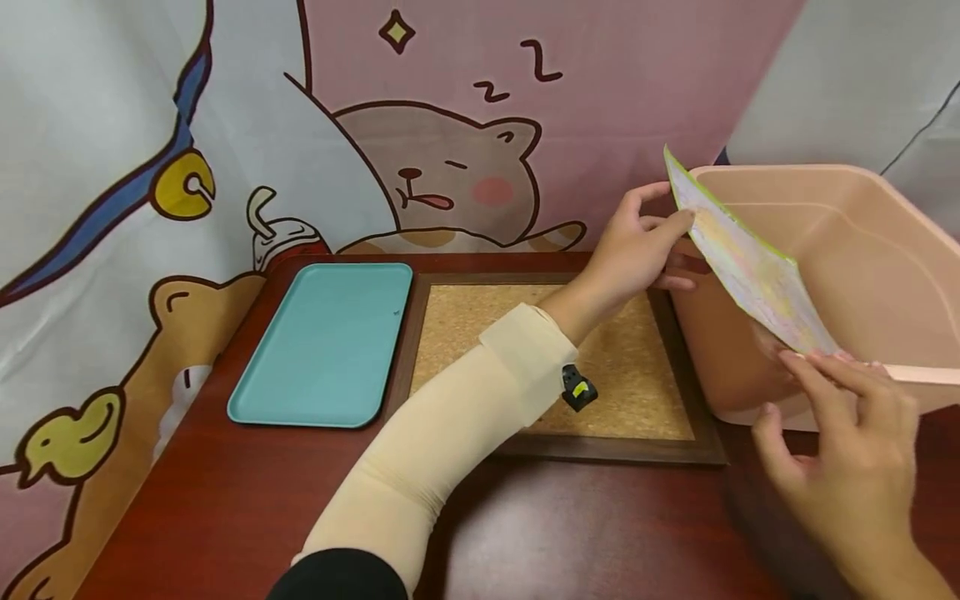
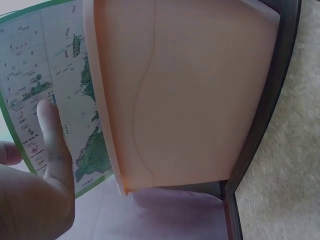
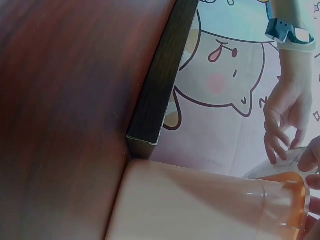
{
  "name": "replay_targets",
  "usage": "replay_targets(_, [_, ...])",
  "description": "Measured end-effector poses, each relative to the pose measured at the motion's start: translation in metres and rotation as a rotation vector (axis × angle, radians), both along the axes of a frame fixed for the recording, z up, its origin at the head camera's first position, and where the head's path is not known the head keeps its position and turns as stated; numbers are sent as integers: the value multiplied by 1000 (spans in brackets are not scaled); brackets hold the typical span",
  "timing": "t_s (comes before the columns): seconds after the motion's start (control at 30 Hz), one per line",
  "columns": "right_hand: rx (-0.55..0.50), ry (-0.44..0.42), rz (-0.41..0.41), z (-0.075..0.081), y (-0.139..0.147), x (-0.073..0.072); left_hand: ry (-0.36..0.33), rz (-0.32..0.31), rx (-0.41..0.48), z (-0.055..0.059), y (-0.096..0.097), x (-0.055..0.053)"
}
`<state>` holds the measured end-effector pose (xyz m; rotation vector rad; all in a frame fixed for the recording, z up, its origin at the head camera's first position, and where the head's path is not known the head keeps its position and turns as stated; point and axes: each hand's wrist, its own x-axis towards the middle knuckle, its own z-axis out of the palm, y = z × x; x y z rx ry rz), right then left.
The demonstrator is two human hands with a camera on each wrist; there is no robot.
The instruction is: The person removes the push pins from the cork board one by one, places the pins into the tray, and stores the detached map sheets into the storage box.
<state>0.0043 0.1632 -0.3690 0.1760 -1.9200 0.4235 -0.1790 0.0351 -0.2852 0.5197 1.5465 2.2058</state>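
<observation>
A printed map sheet [image 1: 750,258] with a green border hangs tilted over the pink plastic bin [image 1: 888,242]. My left hand [image 1: 637,237] pinches its far left edge between thumb and fingers. In the left wrist view, green land shapes show on the map [image 2: 75,90] beside the left hand [image 2: 42,185]. At the sheet's near right end, the fingertips of my right hand [image 1: 855,450] touch its edge, above the bin's near rim; the thumb stands apart. Only fingertips of the right hand [image 3: 311,157] enter the right wrist view, beside the bin's rim.
A corkboard [image 1: 480,333] in a dark wooden frame lies left of the bin, partly under the left forearm. Farther left lies a teal tray [image 1: 322,342]. All stand on a reddish wooden table [image 1: 600,525], with a cartoon-printed curtain [image 1: 450,75] behind.
</observation>
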Motion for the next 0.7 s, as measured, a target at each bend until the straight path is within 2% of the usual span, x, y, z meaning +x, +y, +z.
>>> replay_targets(0.23, [2, -1, 4, -2, 2, -5, 45, 31, -83, 2, 10, -2])
replay_targets(0.5, [5, -25, 6, -4, 1, -6, 77, 6, -110, -3, 11, -5])
replay_targets(0.6, [23, -30, 13, -2, 1, -7, 93, 6, -128, -3, 6, -5])
replay_targets(0.7, [53, -60, 18, 3, -1, -6, 135, -20, -174, -2, -10, -3])
